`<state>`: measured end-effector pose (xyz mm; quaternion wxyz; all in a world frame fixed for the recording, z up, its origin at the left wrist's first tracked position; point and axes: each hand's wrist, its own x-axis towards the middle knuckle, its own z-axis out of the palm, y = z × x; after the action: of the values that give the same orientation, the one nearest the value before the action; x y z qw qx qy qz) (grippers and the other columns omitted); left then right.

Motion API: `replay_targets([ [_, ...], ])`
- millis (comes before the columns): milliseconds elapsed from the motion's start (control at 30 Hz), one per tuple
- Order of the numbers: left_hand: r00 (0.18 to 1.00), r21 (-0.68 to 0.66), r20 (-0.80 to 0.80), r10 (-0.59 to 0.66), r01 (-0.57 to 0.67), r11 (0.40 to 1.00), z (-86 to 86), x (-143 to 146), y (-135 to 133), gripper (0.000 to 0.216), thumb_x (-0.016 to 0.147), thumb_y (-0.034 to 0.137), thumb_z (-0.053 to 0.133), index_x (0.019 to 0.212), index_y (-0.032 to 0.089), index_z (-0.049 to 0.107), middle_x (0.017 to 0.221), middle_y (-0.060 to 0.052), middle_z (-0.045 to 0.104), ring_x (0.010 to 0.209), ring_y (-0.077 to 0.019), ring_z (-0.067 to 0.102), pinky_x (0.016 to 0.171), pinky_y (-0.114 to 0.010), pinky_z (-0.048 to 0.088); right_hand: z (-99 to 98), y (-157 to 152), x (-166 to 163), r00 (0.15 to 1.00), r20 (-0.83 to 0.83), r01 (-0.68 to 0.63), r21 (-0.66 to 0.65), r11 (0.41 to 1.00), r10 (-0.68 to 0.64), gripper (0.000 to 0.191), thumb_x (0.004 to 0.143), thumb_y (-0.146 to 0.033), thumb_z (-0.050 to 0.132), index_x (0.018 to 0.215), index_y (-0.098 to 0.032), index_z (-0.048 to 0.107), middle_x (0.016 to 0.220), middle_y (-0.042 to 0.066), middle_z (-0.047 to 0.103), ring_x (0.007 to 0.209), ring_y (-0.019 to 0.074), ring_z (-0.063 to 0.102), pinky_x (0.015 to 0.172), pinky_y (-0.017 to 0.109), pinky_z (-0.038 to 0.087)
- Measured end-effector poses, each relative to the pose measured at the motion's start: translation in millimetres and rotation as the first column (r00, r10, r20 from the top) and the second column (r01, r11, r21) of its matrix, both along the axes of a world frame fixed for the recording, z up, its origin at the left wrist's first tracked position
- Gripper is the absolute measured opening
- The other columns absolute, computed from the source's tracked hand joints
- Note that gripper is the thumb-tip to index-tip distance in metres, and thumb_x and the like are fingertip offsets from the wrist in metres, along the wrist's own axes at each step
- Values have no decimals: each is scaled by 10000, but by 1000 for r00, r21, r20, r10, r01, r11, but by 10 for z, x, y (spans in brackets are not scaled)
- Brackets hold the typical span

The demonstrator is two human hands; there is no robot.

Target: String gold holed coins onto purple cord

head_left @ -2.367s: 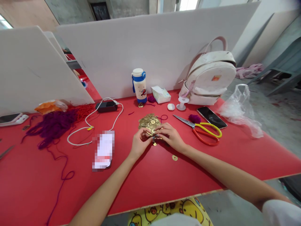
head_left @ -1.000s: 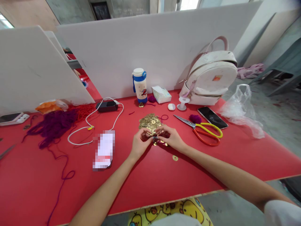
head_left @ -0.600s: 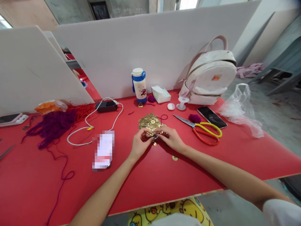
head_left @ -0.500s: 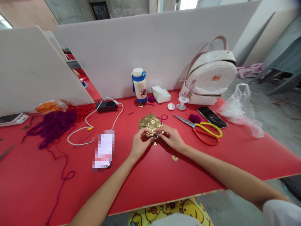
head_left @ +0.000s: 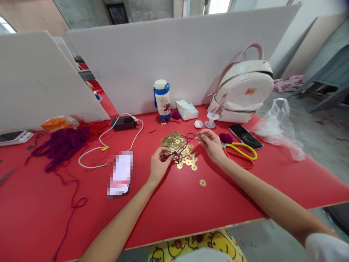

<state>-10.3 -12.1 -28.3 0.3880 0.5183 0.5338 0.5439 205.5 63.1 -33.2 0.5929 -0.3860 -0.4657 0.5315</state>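
Note:
A pile of brass coins (head_left: 174, 141) with centre holes lies on the red table (head_left: 177, 207), and several more coins (head_left: 189, 162) are strewn just in front of it. My left hand (head_left: 159, 163) pinches one end of a short purple cord (head_left: 185, 146) beside the strewn coins. My right hand (head_left: 212, 143) pinches the cord's other end, lifted up and to the right, so the cord runs taut between both hands. One single coin (head_left: 202, 182) lies apart, nearer to me.
Red and yellow scissors (head_left: 240, 153), a purple pompom (head_left: 225, 138), a phone (head_left: 245, 136), a white backpack (head_left: 244, 91) and a plastic bag (head_left: 278, 127) sit on the right. At the back stand a bottle (head_left: 162, 99), tissues (head_left: 187, 109) and a spool (head_left: 212, 118). Purple yarn (head_left: 61, 145), a cable (head_left: 109, 145) and a power bank (head_left: 124, 123) lie left.
My right hand has pulled away from my left, up and to the right, drawing the purple cord taut. Coins formerly under my hands now lie uncovered on the table.

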Motion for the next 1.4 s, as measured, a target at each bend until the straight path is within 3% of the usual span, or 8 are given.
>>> replay_targets([
  [300,1000,4,29,-1,1,1000,14,1,-1,190,692,208,707,810,188,558,657,28,592,603,-118,611,580,-224,534,-71,243,192,932,-229,306,78,949,-282,217,757,-284,678,766,-232,467,860,-14,637,1020,183,675,955,376,522],
  [567,1000,17,19,8,-8,1000,2,-15,16,196,673,203,716,801,183,569,707,10,613,669,-125,624,638,-227,526,55,184,205,828,135,471,359,806,-544,126,858,-206,474,737,-218,510,902,34,650,1024,188,627,993,386,442],
  [900,1000,21,25,4,-5,1000,-36,-26,20,190,680,194,705,815,173,573,725,5,611,677,-120,618,646,-221,515,-4,305,344,713,233,464,550,694,-662,196,885,-197,412,718,-208,514,829,31,569,1040,218,596,954,401,435],
  [1000,1000,26,26,6,-7,1000,-39,-27,22,193,674,197,713,809,174,576,713,10,610,666,-122,620,638,-223,517,24,260,311,706,329,363,593,719,-628,202,904,-205,406,777,-202,564,900,60,580,1093,238,562,994,437,414],
  [1100,999,28,36,-1,0,1000,-21,-20,20,199,671,208,723,801,176,574,689,18,604,643,-121,614,621,-223,516,88,98,175,711,457,166,629,759,-534,196,939,-270,433,994,-213,612,1157,106,557,1238,262,465,1094,483,321],
  [1233,995,27,72,-67,65,997,33,6,-3,206,672,229,743,788,166,584,705,12,613,638,-117,609,619,-224,508,139,-194,-91,684,720,-382,488,784,-115,456,928,-352,529,1357,-227,440,1377,133,487,1323,281,398,1091,474,339],
  [1300,991,47,86,-103,99,994,57,18,-16,200,676,236,749,772,161,589,695,16,608,624,-111,599,619,-224,503,124,-287,-187,611,792,-545,414,729,7,514,879,-392,618,1335,-207,470,1281,139,572,1214,297,483,1033,472,381],
  [1400,989,51,105,-105,100,994,69,18,-19,205,668,243,762,750,160,593,675,22,601,607,-108,589,608,-223,499,94,-318,-222,589,805,-620,392,680,72,206,949,-336,518,1071,-206,621,975,85,673,939,236,571,892,413,432],
])
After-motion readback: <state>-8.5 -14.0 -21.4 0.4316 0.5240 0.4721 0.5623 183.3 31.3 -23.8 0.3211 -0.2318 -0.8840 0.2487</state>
